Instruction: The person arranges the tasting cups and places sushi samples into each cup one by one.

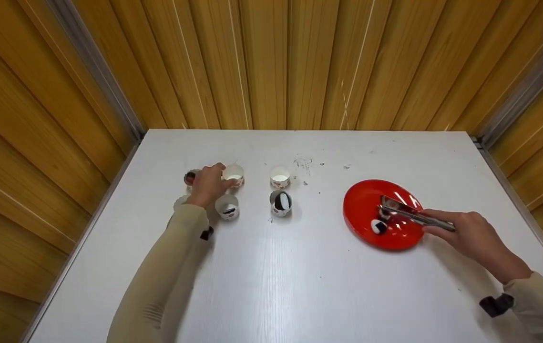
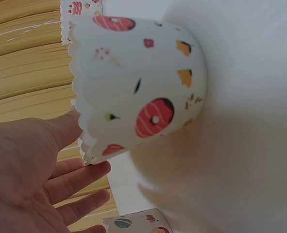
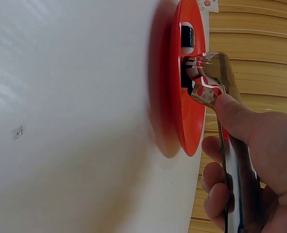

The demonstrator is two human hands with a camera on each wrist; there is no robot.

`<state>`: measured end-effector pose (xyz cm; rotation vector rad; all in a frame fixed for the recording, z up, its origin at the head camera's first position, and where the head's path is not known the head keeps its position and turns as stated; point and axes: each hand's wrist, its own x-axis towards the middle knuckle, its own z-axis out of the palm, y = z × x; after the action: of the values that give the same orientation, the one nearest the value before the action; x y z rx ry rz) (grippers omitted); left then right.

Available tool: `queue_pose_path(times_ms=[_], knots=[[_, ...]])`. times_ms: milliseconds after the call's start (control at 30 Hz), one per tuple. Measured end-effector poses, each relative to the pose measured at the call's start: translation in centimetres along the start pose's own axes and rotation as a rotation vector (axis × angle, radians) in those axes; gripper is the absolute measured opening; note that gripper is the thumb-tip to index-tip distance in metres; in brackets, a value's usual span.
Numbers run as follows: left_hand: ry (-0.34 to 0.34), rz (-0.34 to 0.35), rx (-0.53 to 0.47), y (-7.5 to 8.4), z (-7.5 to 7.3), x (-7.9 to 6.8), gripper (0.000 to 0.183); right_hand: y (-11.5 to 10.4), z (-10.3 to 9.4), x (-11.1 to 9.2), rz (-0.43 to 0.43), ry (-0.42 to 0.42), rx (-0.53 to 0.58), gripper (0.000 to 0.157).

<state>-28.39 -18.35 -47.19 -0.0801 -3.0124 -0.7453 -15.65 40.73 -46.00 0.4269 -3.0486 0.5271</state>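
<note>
My left hand [image 1: 210, 183] reaches to a white paper baking cup [image 1: 235, 175], its thumb and fingers around the near and left sides. A nearer patterned cup [image 2: 138, 87] fills the left wrist view and hides part of the thumb. My right hand [image 1: 471, 238] grips metal tongs [image 1: 416, 216] with a fork-like tip, over a red plate [image 1: 357, 224]. A small white piece with a black band [image 1: 377, 226] lies on the plate beside the tongs. Another dark piece [image 3: 186, 77] is at the tong tips; I cannot tell whether they pinch it.
Nearby stand a cup with a black-and-white piece [image 1: 281, 204], another cup [image 1: 280, 177] and a cup with something reddish inside [image 1: 191, 177]. A further cup [image 1: 180, 202] is partly behind the left forearm. Wood-patterned walls [image 1: 271, 62] border the white table [image 1: 276, 286].
</note>
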Motion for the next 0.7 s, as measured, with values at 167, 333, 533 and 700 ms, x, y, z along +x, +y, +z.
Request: queue_pose_path(times_ms=[167,333,533,700], knots=[[-0.002,0.002,-0.001,0.03,0.00,-0.08,0.058,0.04,0.07,-0.05,-0.005,0.008,-0.002,0.052],[-0.008,0.019,0.009,0.20,-0.16,-0.25,0.059,0.08,0.19,-0.12,-0.033,0.047,-0.016,0.051],[-0.013,0.008,0.017,0.33,-0.25,-0.26,0.059,0.04,0.20,-0.16,-0.037,0.064,-0.020,0.051],[-0.018,-0.004,0.012,0.34,-0.30,-0.23,0.060,0.03,0.14,-0.08,-0.032,0.048,-0.008,0.051]])
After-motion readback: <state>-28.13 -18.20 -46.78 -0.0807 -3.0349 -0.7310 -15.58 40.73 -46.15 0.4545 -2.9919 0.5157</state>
